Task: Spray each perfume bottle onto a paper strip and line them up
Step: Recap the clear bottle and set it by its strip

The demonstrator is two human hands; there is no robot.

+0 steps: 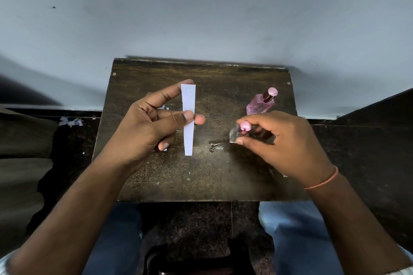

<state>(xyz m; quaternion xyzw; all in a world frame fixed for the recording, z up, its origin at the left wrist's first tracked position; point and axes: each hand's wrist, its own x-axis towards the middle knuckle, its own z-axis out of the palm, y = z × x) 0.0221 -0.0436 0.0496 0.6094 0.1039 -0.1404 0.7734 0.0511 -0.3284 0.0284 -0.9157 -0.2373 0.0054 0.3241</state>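
My left hand (156, 118) pinches a white paper strip (188, 105) between thumb and fingers and holds it upright over the small dark wooden table (201, 181). To its right, my right hand (281, 140) grips a clear perfume bottle (234, 135) with a pink spray top (245, 126); the forefinger lies on that top and the nozzle faces the strip. The hand hides most of the bottle. A second perfume bottle (260, 105), pink glass with a pink cap, stands at the back right of the table.
A small wet patch (215, 146) glistens on the table between strip and bottle. More white paper shows behind my left hand (164, 107). Torn paper scraps (70, 121) lie on the dark floor at left. A pale wall rises behind the table; my knees are under its near edge.
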